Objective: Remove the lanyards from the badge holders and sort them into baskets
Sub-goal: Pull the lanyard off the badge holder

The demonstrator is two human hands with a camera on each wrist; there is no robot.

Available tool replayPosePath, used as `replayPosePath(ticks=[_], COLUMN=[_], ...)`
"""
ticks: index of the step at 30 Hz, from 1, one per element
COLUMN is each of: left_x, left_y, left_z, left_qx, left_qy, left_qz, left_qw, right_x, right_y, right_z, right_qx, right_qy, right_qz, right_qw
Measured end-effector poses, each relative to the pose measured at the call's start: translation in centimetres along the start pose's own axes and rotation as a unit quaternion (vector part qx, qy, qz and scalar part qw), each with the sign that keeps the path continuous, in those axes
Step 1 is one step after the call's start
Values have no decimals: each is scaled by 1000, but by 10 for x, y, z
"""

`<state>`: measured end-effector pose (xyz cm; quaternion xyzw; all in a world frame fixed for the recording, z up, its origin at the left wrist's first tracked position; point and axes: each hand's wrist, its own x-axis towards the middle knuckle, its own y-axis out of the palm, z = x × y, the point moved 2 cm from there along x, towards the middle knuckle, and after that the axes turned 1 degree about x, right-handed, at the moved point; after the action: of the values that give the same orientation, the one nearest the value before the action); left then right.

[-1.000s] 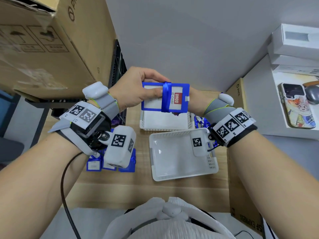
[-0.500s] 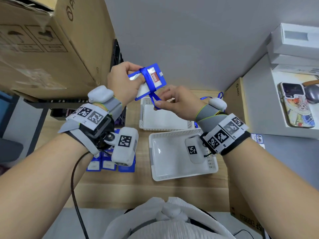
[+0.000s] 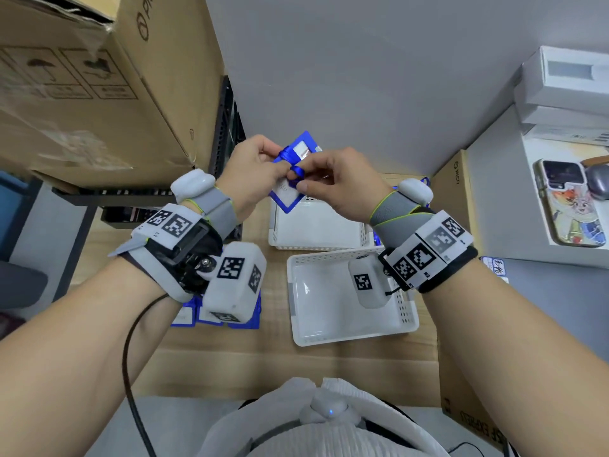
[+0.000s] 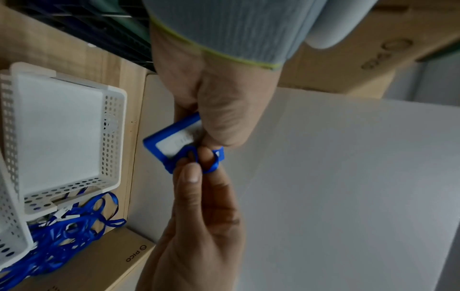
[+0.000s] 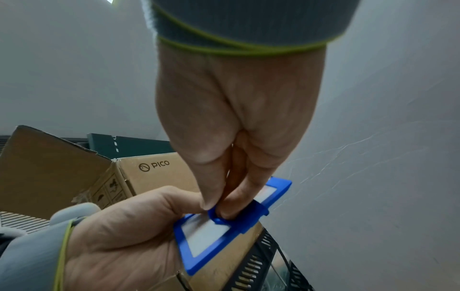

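A wooden bench [image 3: 211,354] is set against a grey wall, with big cardboard boxes [image 3: 99,84] stacked on the left. Two white baskets are placed on the bench, one near [image 3: 349,338] and one farther back [image 3: 316,239]. They are probably set side by side so that holders and lanyards can be dropped in apart. Nothing is seen inside either basket. A pile of loose blue lanyards [image 4: 57,242] is seen beside the far basket, and a few blue badge holders [image 3: 211,319] are laid flat on the bench under the left wrist.

One blue badge holder [image 5: 219,234] is held up in the air above the baskets, likely so that both hands can get at it. It is gripped at its edge by the left hand [image 3: 253,173], whose thumb and fingers are curled around it. This keeps the holder steady.

A small loop of blue lanyard [image 4: 211,161] is seen on the holder. The loop is pinched by the thumb and first finger of the right hand [image 3: 333,183], and the other fingers are curled in. The lanyard is not off yet.
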<state>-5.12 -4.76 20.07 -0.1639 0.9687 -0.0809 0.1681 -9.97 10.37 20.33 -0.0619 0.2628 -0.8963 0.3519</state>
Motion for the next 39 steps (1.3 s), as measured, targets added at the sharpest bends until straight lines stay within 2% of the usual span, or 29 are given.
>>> replayPosePath(ticks=[4, 9, 13, 15, 18, 23, 29, 36, 39], left_x=[-5, -10, -7, -6, -6, -8, -5, -4, -4], left_y=[0, 1, 2, 2, 3, 4, 1, 3, 4], left_z=[-9, -6, -3, -2, -2, -1, -3, -2, 0], left_qx=[-81, -89, -50, -36, -22, -17, 34, 71, 74], left_qy=[-53, -25, -7, -3, 2, 7, 11, 9, 6], left_qz=[53, 112, 104, 103, 102, 101, 68, 13, -2], left_qw=[994, 989, 993, 994, 994, 995, 997, 997, 997], right_x=[1, 0, -2, -1, 2, 5, 3, 0, -1], right_y=[-3, -8, -10, -16, -21, -15, -16, -14, -15], right_z=[-1, 0, 1, -1, -3, 1, -8, -2, -1], right_qx=[-11, -22, 25, 22, -50, -172, -67, -27, -27], right_qy=[5, 2, 16, 33, 39, 63, 86, 58, 63], right_qz=[-5, -47, -38, -63, -105, -43, -36, 18, 11], right_qw=[1000, 999, 999, 997, 992, 982, 993, 998, 998])
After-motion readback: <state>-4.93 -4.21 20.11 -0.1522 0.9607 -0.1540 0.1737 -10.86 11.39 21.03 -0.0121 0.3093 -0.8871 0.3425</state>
